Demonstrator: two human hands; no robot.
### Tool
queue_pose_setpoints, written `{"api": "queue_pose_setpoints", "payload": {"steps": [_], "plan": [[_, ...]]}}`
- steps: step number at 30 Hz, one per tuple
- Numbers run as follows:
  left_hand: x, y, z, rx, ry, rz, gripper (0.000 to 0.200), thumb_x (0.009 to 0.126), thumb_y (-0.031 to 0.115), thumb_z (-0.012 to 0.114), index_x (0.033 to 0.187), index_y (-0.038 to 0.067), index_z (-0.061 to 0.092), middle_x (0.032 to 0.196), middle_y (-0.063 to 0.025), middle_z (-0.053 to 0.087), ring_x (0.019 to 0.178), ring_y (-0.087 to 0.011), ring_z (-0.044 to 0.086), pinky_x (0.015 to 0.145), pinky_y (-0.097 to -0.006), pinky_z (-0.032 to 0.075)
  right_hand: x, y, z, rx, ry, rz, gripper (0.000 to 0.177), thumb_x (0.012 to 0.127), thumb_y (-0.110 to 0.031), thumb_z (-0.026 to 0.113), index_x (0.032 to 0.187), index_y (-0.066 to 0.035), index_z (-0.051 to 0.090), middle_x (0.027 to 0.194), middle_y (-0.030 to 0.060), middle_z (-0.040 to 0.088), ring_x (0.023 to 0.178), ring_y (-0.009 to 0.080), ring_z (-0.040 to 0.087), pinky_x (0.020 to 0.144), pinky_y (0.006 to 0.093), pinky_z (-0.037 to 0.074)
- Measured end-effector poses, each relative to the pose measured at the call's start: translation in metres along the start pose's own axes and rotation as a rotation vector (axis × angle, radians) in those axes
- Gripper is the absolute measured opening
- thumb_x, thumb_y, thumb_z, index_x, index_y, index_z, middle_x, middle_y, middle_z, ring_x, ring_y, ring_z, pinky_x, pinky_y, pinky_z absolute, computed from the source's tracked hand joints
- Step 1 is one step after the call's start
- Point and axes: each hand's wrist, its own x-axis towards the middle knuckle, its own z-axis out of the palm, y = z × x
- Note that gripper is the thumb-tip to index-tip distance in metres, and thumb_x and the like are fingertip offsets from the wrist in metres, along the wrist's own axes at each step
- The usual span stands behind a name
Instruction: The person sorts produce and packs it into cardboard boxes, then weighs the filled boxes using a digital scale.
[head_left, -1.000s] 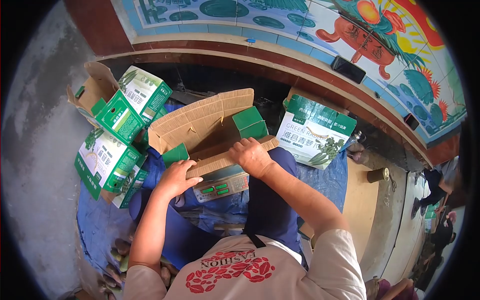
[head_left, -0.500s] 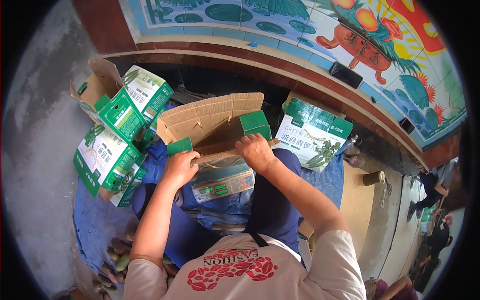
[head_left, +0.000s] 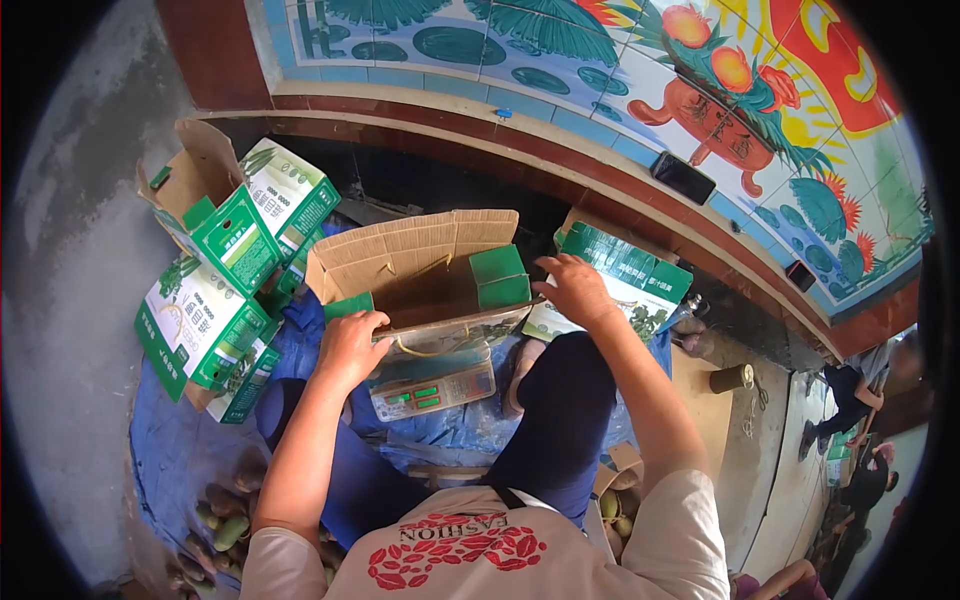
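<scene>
An opened cardboard box (head_left: 420, 300) stands in front of me behind a digital scale (head_left: 435, 393). Its back flap is raised, and green side flaps show at both ends. My left hand (head_left: 352, 350) is closed on the box's front left corner, thumb toward me. Beside the front right corner is my right hand (head_left: 578, 290), its fingers apart and the tips close to the box edge. A yellowish cord handle hangs along the box's front. Just past my right hand stands another green and white carton (head_left: 640, 265), partly hidden by that hand and forearm.
Several green and white cartons (head_left: 225, 335) are piled at the left on a blue tarp (head_left: 170, 430). Green radishes (head_left: 232, 530) lie at lower left, more in a carton (head_left: 628, 462) by my right leg. A tape roll (head_left: 731, 378) sits at right. Other people (head_left: 850, 400) are farther right.
My right hand has left the front flap and moved right to the box's corner. My left hand has shifted slightly left and down. The front flap is folded down, and my right knee has swung outward.
</scene>
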Motion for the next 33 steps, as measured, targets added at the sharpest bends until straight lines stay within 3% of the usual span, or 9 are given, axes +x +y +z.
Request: {"api": "queue_pose_setpoints", "payload": {"steps": [4,10,14,18,20,23,26,30,33], "plan": [[0.007,0.009,-0.002,0.019,0.004,0.003,0.028,0.071,0.014,0.074,0.096,0.005,0.063,0.090,-0.0135,0.066,0.087,-0.0318,0.062,0.077,-0.0406,0.049,-0.006,0.049,0.017,-0.039,-0.066,0.132,0.035,0.079,-0.026,0.068,0.110,-0.011,0.063,0.106,0.0123,0.061,0.105,0.0303,0.056,0.088,0.0404,0.046],[0.016,0.022,-0.004,0.058,-0.039,-0.050,0.029,0.073,0.013,0.072,0.098,0.004,0.063,0.095,-0.0146,0.066,0.090,-0.0336,0.062,0.078,-0.0405,0.049,0.004,0.152,0.036,-0.242,0.240,0.267,0.056,0.070,-0.019,0.076,0.121,-0.012,0.055,0.125,0.0123,0.054,0.118,0.0310,0.048,0.097,0.0418,0.041],[0.016,0.026,-0.006,0.120,-0.066,-0.073,0.029,0.072,0.014,0.072,0.098,0.004,0.064,0.094,-0.0141,0.066,0.089,-0.0338,0.062,0.078,-0.0407,0.048,-0.003,0.209,0.040,-0.342,0.117,0.455,0.069,0.069,-0.022,0.077,0.130,-0.014,0.047,0.134,0.0106,0.049,0.126,0.0310,0.042,0.099,0.0454,0.037],[0.017,0.028,-0.004,0.149,-0.084,-0.083,0.028,0.073,0.015,0.071,0.098,0.005,0.064,0.093,-0.0136,0.066,0.089,-0.0335,0.061,0.079,-0.0410,0.047,-0.022,0.213,0.049,-0.402,-0.048,0.595,0.054,0.069,-0.024,0.078,0.117,-0.013,0.055,0.117,0.0094,0.056,0.115,0.0285,0.050,0.096,0.0448,0.038],[0.019,0.029,-0.003,0.166,-0.091,-0.079,0.028,0.073,0.015,0.071,0.099,0.005,0.063,0.092,-0.0135,0.066,0.089,-0.0335,0.061,0.079,-0.0413,0.047,-0.040,0.225,0.068,-0.403,0.120,0.433,0.045,0.062,-0.021,0.079,0.100,-0.010,0.058,0.090,0.0094,0.062,0.097,0.0304,0.058,0.088,0.0447,0.043],[0.020,0.029,-0.003,0.190,-0.097,-0.066,0.029,0.073,0.016,0.071,0.099,0.005,0.063,0.092,-0.0135,0.066,0.088,-0.0336,0.061,0.079,-0.0417,0.046,-0.065,0.210,0.070,-0.272,0.054,0.440,0.037,0.065,-0.023,0.076,0.095,-0.008,0.061,0.090,0.0129,0.065,0.089,0.0331,0.062,0.077,0.0416,0.050],[0.019,0.028,-0.001,0.198,-0.101,-0.055,0.030,0.073,0.017,0.072,0.099,0.005,0.063,0.091,-0.0136,0.065,0.087,-0.0339,0.061,0.079,-0.0420,0.046,-0.084,0.194,0.043,-0.184,-0.337,0.523,0.037,0.065,-0.028,0.076,0.095,-0.009,0.066,0.088,0.0141,0.067,0.088,0.0326,0.064,0.077,0.0424,0.051],[0.018,0.030,-0.001,0.193,-0.105,-0.068,0.030,0.073,0.017,0.072,0.099,0.005,0.063,0.091,-0.0138,0.065,0.087,-0.0341,0.061,0.079,-0.0419,0.046,-0.115,0.193,0.051,-0.228,-0.511,0.457,0.035,0.070,-0.035,0.072,0.097,-0.013,0.069,0.088,0.0145,0.067,0.089,0.0328,0.065,0.076,0.0427,0.051],[0.017,0.029,-0.001,0.184,-0.107,-0.082,0.030,0.074,0.017,0.071,0.099,0.005,0.063,0.092,-0.0141,0.065,0.087,-0.0344,0.061,0.078,-0.0420,0.047,-0.128,0.186,0.056,-0.338,-0.294,0.370,0.017,0.077,-0.024,0.064,0.090,-0.013,0.069,0.088,0.0105,0.063,0.089,0.0291,0.061,0.075,0.0394,0.050]]}}
